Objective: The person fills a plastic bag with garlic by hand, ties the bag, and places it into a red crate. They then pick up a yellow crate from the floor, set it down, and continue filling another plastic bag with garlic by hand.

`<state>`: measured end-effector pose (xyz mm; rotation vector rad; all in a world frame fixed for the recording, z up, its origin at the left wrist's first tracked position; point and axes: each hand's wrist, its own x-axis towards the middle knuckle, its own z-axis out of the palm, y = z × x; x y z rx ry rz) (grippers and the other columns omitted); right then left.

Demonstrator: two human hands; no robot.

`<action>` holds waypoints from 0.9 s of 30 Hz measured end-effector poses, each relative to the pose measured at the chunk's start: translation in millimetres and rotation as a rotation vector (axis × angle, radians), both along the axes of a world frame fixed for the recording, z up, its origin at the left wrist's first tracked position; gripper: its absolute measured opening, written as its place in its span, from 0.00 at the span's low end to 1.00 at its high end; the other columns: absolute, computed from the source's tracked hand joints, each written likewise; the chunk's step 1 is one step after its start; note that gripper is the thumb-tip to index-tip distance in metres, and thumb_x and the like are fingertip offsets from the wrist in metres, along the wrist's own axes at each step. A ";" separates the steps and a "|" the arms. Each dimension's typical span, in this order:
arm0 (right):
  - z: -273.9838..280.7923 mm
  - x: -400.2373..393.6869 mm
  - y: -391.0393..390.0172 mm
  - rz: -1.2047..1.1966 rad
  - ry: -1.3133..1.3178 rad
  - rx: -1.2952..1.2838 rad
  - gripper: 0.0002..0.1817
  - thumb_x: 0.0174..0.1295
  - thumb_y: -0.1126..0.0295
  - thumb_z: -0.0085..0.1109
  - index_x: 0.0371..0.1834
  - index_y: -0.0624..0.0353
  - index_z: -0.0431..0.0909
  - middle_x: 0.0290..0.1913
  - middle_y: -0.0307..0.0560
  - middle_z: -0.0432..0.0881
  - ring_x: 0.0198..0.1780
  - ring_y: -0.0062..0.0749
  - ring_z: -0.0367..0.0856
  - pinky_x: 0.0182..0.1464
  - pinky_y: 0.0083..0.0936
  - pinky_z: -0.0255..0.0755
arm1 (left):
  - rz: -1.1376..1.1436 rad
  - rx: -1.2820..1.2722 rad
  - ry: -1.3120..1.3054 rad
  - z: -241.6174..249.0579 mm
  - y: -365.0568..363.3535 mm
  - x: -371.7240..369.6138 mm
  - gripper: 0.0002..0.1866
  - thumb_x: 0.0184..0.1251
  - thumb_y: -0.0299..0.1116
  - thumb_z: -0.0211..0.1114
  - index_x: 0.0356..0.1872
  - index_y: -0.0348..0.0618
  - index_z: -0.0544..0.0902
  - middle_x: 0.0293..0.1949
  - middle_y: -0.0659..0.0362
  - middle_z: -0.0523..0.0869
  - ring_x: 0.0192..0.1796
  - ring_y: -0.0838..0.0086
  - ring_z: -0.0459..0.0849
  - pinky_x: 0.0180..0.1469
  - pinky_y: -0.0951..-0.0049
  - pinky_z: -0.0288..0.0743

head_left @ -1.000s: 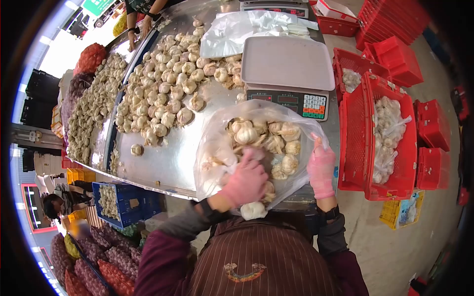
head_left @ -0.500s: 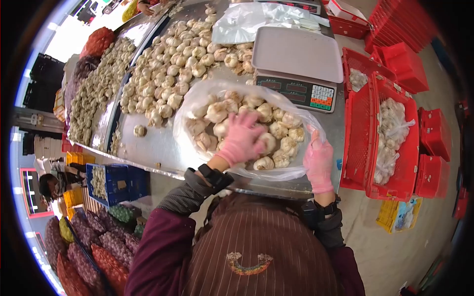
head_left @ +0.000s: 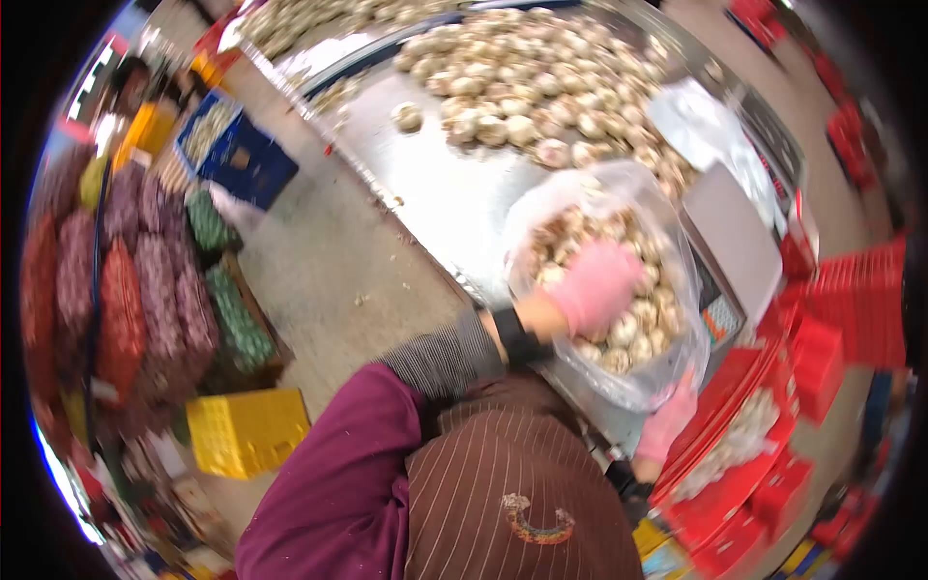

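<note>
A clear plastic bag (head_left: 541, 208), wide open and holding many garlic bulbs (head_left: 619, 360), lies on the metal table (head_left: 464, 198). My left hand (head_left: 601, 287), in a pink glove, is inside the bag on top of the bulbs; motion blurs its fingers. At the bag's near right rim my right hand (head_left: 669, 422), also pink-gloved, is closed on the plastic. Beyond the bag spreads a large heap of loose garlic (head_left: 541, 82). A scale (head_left: 735, 246) stands right of the bag.
Flat plastic bags (head_left: 710, 135) lie beyond the scale. Red crates (head_left: 725, 435) with bagged garlic are at the right. On the left are a blue crate (head_left: 237, 159), a yellow crate (head_left: 246, 432), filled mesh sacks (head_left: 155, 280) and another person (head_left: 130, 85).
The whole view has turned, so the table and bag now appear tilted and further right, with more floor showing at left. My left hand is still in the bag, my right at its rim.
</note>
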<state>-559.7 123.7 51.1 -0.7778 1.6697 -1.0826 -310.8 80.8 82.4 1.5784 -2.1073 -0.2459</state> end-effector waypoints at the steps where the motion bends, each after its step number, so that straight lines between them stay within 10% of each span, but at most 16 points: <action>1: -12.6 -11.6 -1.7 0.034 0.194 -0.017 0.25 0.69 0.53 0.49 0.56 0.64 0.73 0.28 0.40 0.74 0.29 0.24 0.74 0.30 0.21 0.69 | 0.038 -0.158 0.185 -14.5 16.5 -25.4 0.04 0.42 0.33 0.61 0.20 0.45 0.78 0.25 0.56 0.79 0.32 0.59 0.80 0.38 0.56 0.72; 5: 12.3 6.2 0.8 0.177 1.008 -0.456 0.32 0.66 0.57 0.54 0.64 0.72 0.62 0.66 0.62 0.65 0.66 0.46 0.64 0.66 0.35 0.57 | -0.137 -0.164 0.400 -32.6 86.5 -54.9 0.06 0.42 0.34 0.62 0.20 0.45 0.76 0.30 0.55 0.76 0.37 0.62 0.78 0.46 0.65 0.69; 13: 53.4 124.1 23.1 0.688 0.837 -1.294 0.23 0.64 0.69 0.55 0.60 0.68 0.69 0.57 0.55 0.72 0.60 0.45 0.69 0.66 0.35 0.59 | 0.502 -0.279 0.553 -64.1 211.9 -0.9 0.11 0.44 0.35 0.64 0.28 0.44 0.74 0.29 0.58 0.76 0.39 0.61 0.77 0.42 0.63 0.72; 23: -54.5 236.8 184.4 1.588 0.429 -0.535 0.10 0.60 0.76 0.56 0.43 0.69 0.79 0.39 0.45 0.79 0.38 0.31 0.78 0.42 0.25 0.72 | 1.773 0.233 0.692 -186.9 581.8 65.6 0.08 0.58 0.29 0.60 0.35 0.37 0.82 0.36 0.49 0.84 0.42 0.56 0.82 0.47 0.64 0.75; 27: -233.2 233.5 254.8 1.591 0.441 0.110 0.10 0.57 0.75 0.58 0.42 0.65 0.79 0.34 0.48 0.80 0.33 0.31 0.79 0.39 0.26 0.73 | 2.008 0.454 0.020 -216.4 807.6 82.5 0.14 0.58 0.34 0.62 0.44 0.38 0.80 0.47 0.47 0.81 0.52 0.54 0.77 0.56 0.59 0.70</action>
